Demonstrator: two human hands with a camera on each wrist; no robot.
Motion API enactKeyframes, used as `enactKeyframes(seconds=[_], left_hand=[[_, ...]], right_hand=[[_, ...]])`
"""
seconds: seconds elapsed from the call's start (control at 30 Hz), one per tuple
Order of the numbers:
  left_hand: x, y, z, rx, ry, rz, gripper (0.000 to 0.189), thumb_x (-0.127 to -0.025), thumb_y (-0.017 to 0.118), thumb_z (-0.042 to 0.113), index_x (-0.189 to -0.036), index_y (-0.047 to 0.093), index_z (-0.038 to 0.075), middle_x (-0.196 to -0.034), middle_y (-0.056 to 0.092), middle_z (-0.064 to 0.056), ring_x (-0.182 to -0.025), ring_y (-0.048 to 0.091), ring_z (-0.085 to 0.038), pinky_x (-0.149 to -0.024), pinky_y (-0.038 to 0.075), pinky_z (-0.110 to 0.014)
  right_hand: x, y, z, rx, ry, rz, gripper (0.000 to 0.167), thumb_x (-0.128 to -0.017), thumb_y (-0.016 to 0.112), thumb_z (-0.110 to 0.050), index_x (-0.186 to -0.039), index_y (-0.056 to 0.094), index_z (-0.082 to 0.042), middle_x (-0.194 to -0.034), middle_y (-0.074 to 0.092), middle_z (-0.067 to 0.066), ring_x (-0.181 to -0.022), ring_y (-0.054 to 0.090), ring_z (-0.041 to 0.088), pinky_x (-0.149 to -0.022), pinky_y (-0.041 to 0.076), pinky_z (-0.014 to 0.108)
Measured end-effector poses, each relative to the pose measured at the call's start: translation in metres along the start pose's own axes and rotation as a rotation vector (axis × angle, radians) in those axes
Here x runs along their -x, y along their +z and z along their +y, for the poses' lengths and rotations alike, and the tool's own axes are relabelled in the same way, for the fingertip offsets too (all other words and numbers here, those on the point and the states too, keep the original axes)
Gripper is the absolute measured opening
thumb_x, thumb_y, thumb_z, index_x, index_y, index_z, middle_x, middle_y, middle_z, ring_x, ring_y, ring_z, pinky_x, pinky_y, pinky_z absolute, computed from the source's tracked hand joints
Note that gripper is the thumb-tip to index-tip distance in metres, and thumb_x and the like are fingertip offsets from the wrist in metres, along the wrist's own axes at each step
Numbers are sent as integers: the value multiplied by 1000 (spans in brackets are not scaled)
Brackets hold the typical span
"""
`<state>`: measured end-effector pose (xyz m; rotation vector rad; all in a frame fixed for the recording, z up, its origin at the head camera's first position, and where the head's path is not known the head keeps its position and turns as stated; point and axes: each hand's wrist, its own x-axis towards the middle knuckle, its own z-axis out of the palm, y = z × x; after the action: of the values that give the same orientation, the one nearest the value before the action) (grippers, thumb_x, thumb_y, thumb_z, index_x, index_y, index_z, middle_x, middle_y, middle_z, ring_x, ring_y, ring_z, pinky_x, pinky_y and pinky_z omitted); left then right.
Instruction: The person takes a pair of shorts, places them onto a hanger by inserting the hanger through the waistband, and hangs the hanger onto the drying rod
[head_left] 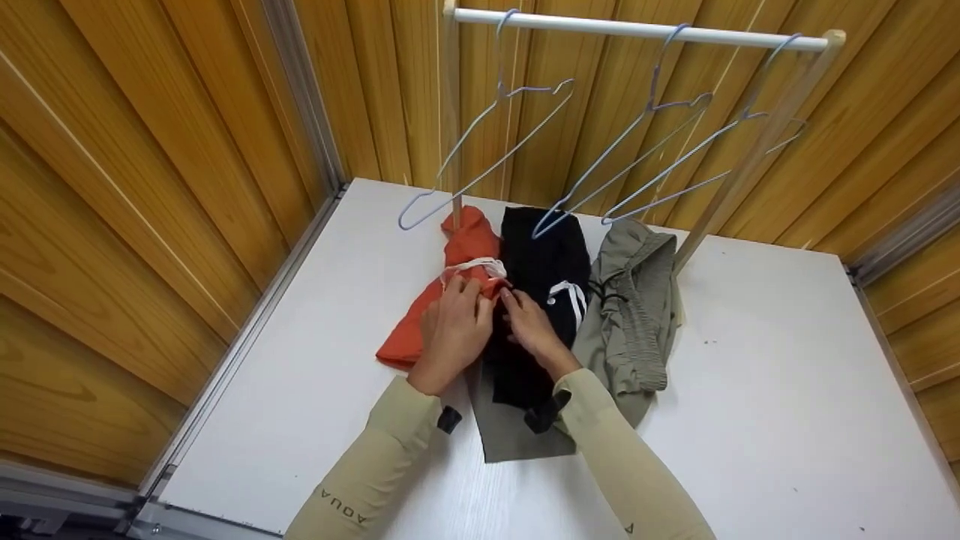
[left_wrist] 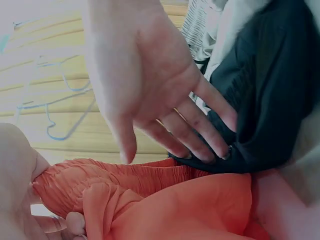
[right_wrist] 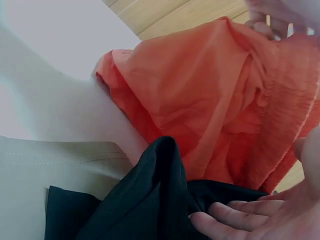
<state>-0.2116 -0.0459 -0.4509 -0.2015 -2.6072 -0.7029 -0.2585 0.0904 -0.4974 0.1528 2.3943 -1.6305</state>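
Note:
My left hand (head_left: 456,324) grips the gathered waistband of a pair of orange shorts (head_left: 411,330), which lie at the left of a row of garments. A white drawstring (head_left: 480,265) trails over them, just beyond my fingers. Beside it, my right hand (head_left: 534,324) has its fingers straight; in the left wrist view, its palm (left_wrist: 155,75) shows above the orange waistband. In the right wrist view, these fingertips (right_wrist: 220,227) lie against black shorts (right_wrist: 145,205), while the left hand (right_wrist: 280,17) holds the far end of the orange waistband.
Grey-green shorts (head_left: 637,330) with an elastic waist lie right of the black ones; grey cloth (head_left: 517,442) shows beneath. Behind stands a rack with a white rail (head_left: 600,25) and three blue hangers (head_left: 480,180). Wood-patterned walls (head_left: 150,187) surround the white table (head_left: 780,375).

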Motion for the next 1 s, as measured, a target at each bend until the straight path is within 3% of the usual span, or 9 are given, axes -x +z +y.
enactKeyframes(seconds=[0.17,0.43,0.6,0.8,1.0], left_hand=[[2,-7,8,17,49,61,14,-93,51,22,-88,60,13,-83,55,-6,-51,43,-18,-49,31,-27],[4,-17,16,71,126,137,13,-91,52,18,-86,62,12,-79,55,-6,-52,40,-16,-49,30,-25],[5,-18,17,72,174,175,13,-90,53,18,-86,64,11,-79,56,-6,-52,42,-16,-49,35,-26],[6,-20,17,87,228,245,13,-87,55,15,-83,66,12,-80,59,-5,-54,44,-16,-50,41,-29],[7,-23,20,116,312,322,11,-84,56,14,-78,65,12,-76,57,-4,-52,42,-15,-48,41,-28]], right_hand=[[1,-2,-2,-67,7,18,54,-101,42,-45,-142,43,-11,-120,59,16,-102,61,25,-69,54,30],[1,-3,-2,-138,-9,11,53,-101,43,-33,-150,31,-15,-118,61,19,-98,64,26,-69,56,33],[0,-4,-1,-80,-33,7,44,-101,45,-27,-144,43,-23,-108,63,13,-84,63,22,-62,53,29],[-2,-5,1,-79,-36,33,31,-97,50,-17,-127,60,-14,-105,66,11,-74,63,18,-56,50,25],[-2,-8,0,-112,-50,59,29,-94,50,-12,-120,62,-10,-95,67,11,-65,62,15,-53,50,24]])
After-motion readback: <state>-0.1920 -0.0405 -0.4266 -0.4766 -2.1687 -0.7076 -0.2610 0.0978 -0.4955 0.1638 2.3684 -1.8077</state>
